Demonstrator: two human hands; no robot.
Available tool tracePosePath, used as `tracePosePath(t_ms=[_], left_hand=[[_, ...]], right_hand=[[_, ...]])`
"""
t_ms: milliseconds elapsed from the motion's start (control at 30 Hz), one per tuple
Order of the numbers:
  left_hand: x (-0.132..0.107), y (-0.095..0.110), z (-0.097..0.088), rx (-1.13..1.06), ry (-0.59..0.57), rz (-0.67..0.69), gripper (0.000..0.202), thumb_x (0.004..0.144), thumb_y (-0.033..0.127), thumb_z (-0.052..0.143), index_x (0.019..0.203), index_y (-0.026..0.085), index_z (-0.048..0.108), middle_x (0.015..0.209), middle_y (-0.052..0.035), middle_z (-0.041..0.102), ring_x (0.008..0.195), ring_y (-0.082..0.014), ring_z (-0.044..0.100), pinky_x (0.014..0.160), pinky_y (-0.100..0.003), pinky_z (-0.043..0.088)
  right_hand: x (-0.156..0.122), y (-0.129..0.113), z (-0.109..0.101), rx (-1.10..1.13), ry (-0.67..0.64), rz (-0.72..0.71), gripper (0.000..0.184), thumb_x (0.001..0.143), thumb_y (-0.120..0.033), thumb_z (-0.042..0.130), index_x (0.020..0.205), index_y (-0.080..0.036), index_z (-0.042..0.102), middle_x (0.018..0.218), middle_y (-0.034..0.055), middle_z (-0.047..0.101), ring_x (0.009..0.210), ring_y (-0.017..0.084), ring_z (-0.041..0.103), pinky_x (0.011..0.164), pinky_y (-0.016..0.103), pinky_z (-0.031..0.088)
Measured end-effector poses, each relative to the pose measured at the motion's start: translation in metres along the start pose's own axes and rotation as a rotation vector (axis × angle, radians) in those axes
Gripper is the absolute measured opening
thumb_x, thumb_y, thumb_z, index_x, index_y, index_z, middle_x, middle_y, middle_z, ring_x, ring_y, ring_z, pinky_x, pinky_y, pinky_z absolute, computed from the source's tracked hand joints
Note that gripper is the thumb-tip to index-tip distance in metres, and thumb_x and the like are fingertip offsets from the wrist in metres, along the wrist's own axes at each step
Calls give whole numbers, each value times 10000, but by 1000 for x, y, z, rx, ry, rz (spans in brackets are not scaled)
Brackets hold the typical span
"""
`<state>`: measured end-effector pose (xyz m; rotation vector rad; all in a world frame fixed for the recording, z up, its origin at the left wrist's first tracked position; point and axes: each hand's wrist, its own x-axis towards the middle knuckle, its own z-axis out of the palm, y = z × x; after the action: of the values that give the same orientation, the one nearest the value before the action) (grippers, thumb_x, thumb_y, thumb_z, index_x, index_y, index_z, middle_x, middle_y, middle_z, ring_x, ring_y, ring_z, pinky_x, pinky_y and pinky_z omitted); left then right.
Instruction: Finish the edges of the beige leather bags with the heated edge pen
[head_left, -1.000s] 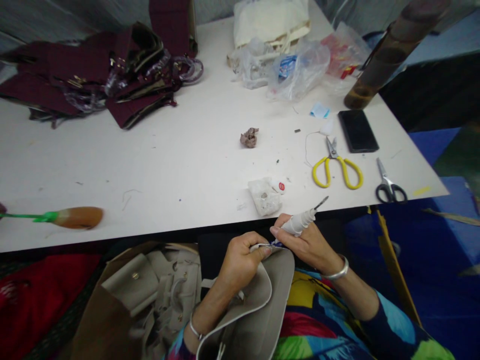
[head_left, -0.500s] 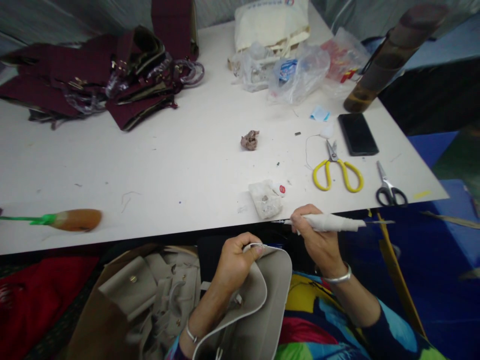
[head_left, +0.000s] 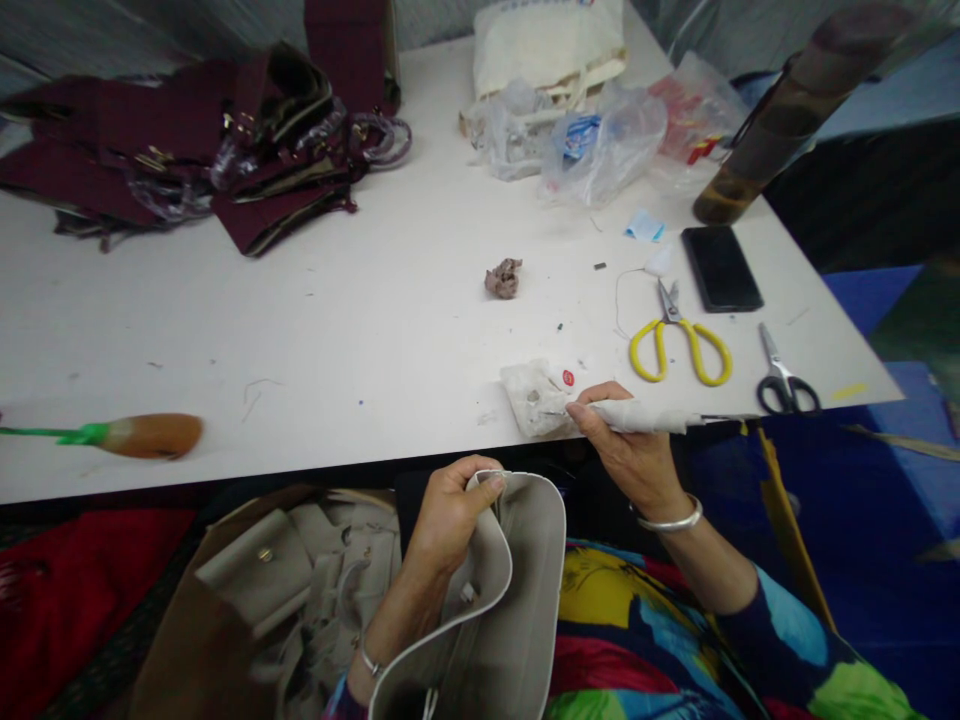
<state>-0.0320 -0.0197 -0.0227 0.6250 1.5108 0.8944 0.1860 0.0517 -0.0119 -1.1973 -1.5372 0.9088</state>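
My left hand (head_left: 448, 515) pinches the top edge of an open light-grey handbag (head_left: 531, 570), thumb inside and fingers outside. The bag hangs over my lap, below the table's front edge. In my right hand (head_left: 637, 465) is a slim awl-like tool (head_left: 651, 416) with a white-wrapped handle and thin metal at both ends. Its left tip is over or touching a crumpled whitish pad (head_left: 529, 392) with a grey spot; I cannot tell which. A small red sticker (head_left: 568, 378) lies beside the pad.
Yellow-handled scissors (head_left: 681, 335), black-handled scissors (head_left: 784, 380), a phone (head_left: 721, 268) and a tall bottle (head_left: 724, 195) stand or lie at the right. Maroon bags (head_left: 172, 140) are piled back left. An orange-handled tool (head_left: 154, 436) lies front left. A carton (head_left: 195, 600) below holds grey bags.
My right hand has moved left and slightly up with the awl-like tool, bringing its tip to the whitish pad. My left hand and the handbag have shifted slightly left.
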Motion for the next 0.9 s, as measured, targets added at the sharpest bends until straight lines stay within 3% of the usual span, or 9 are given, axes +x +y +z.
tracePosePath(t_ms=[367, 600, 767, 900], left_hand=[[1, 3, -3, -74, -20, -67, 278, 588, 326, 888, 738, 131, 759, 666, -13, 650, 623, -128, 530, 634, -253, 405], [-3, 5, -2, -59, -54, -66, 265, 589, 312, 877, 742, 131, 757, 675, -16, 669, 636, -131, 538, 649, -254, 410], [-5, 8, -2, -17, -112, -66, 266, 632, 330, 855, 771, 127, 754, 675, -15, 657, 630, -133, 521, 643, -262, 386], [-6, 8, -4, -7, -155, -36, 271, 658, 344, 852, 783, 123, 756, 698, -18, 658, 649, -134, 523, 666, -266, 389]], right_hand=[[-1, 2, 3, -50, -74, 8, 213, 988, -394, 692, 875, -216, 660, 822, 0, 662, 730, 169, 599, 722, 311, 477], [-16, -5, 1, 62, 8, 112, 234, 975, -418, 700, 870, -211, 671, 753, 0, 639, 674, 161, 572, 667, 300, 469], [-30, -9, 8, 236, -245, 221, 229, 954, -386, 701, 835, -193, 665, 661, -19, 603, 600, 139, 541, 589, 278, 432], [-32, -10, 13, 239, -296, 216, 214, 930, -365, 713, 822, -184, 678, 689, -10, 608, 618, 136, 537, 594, 278, 438]])
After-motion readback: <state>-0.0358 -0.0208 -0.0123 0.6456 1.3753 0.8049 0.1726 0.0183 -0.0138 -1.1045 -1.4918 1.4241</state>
